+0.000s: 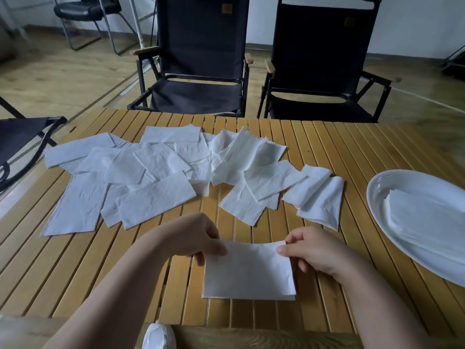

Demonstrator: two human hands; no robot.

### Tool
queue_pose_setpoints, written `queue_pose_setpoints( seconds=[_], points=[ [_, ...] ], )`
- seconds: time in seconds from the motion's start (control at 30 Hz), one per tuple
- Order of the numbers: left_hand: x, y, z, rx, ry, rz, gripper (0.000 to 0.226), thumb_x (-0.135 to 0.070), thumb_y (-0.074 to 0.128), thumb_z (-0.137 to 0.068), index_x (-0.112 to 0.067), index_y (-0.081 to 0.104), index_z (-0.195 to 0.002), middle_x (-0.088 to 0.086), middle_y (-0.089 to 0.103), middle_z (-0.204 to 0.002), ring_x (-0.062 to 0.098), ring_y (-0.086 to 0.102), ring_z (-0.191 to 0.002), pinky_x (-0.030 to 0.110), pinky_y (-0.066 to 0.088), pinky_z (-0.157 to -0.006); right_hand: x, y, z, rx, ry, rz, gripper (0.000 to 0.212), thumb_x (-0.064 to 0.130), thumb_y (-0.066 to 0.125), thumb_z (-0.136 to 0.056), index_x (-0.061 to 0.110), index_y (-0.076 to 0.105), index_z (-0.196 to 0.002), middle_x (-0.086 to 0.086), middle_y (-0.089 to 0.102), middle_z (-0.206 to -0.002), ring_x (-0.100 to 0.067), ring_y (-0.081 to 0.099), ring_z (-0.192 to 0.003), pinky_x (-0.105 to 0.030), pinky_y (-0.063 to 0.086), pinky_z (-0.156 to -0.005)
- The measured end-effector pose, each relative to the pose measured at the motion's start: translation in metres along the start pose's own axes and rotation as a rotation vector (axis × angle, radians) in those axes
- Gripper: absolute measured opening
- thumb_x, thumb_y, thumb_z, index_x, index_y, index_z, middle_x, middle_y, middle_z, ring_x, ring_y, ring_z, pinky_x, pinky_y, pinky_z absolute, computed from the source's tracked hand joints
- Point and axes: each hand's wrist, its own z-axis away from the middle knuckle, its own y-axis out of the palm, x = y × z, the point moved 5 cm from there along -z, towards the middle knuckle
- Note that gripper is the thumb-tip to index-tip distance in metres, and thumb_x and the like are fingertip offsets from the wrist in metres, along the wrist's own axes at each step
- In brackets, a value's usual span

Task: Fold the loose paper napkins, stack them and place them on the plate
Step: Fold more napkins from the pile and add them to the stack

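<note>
A napkin (249, 273) is pinched at its far corners by the left grip (198, 240) and the right grip (312, 250), its near edge resting on the table (75, 273). If the corners are brought down unevenly, a skewed crease may be set; the thin paper may be torn by a hard pull. One plate (377, 187) at the right carries one stack of folded napkins (422, 217). The loose napkins (151, 172) overlap: over a dozen, not exactly countable.

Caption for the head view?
Left hand and right hand pinch a napkin on the table; loose napkins beyond, folded stack on plate.
</note>
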Motion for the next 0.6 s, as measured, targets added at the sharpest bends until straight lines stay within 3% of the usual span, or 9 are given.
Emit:
queue_pose_setpoints(
  seconds=[0.13,0.27,0.47,0.53,0.6],
  points=[
    [-0.002,0.006,-0.007,0.0,-0.026,-0.095,0.021,-0.041,0.069,-0.089,-0.024,0.066,-0.077,-0.003,0.071,-0.068,0.005,0.063,-0.057,0.018,0.044,-0.058,-0.002,0.006,-0.005,0.003,0.023,-0.027,0.018,0.026,0.076,-0.084,0.012,0.065,-0.078,0.001,0.064,-0.055,-0.012,0.044,-0.042,-0.025,0.039,-0.05],
    [-0.006,0.006,-0.01,-0.013,-0.077,-0.197,0.031,-0.047,0.07,-0.087,-0.017,0.067,-0.079,-0.001,0.07,-0.07,0.011,0.059,-0.059,0.021,0.046,-0.061,-0.005,0.008,-0.009,-0.073,0.019,0.062,0.022,0.031,0.081,-0.079,0.016,0.065,-0.076,0.004,0.058,-0.053,-0.01,0.047,-0.044,-0.025,0.039,-0.049],
    [0.001,-0.009,-0.013,-0.224,-0.133,-0.275,0.041,-0.06,0.073,-0.076,-0.02,0.067,-0.079,-0.002,0.064,-0.073,0.012,0.055,-0.064,0.023,0.043,-0.058,0.005,0.005,-0.005,-0.187,-0.028,0.21,0.032,0.033,0.082,-0.078,0.021,0.052,-0.079,0.005,0.049,-0.063,-0.01,0.042,-0.052,-0.02,0.032,-0.046],
    [-0.002,-0.017,-0.014,-0.385,-0.065,-0.217,0.034,-0.055,0.073,-0.08,-0.022,0.066,-0.087,-0.003,0.065,-0.084,0.01,0.057,-0.07,0.024,0.048,-0.06,0.011,0.007,-0.008,-0.25,-0.093,0.144,0.031,0.034,0.081,-0.077,0.023,0.052,-0.082,0.004,0.05,-0.067,-0.011,0.046,-0.057,-0.023,0.037,-0.051],
    [-0.008,-0.021,-0.018,-0.52,0.051,-0.195,0.031,-0.044,0.072,-0.086,-0.029,0.065,-0.112,-0.005,0.062,-0.114,0.012,0.059,-0.095,0.028,0.054,-0.079,0.02,0.01,-0.012,-0.349,-0.193,0.093,0.024,0.033,0.077,-0.081,0.027,0.055,-0.088,0.005,0.051,-0.071,-0.011,0.051,-0.063,-0.023,0.042,-0.057]
  ],
)
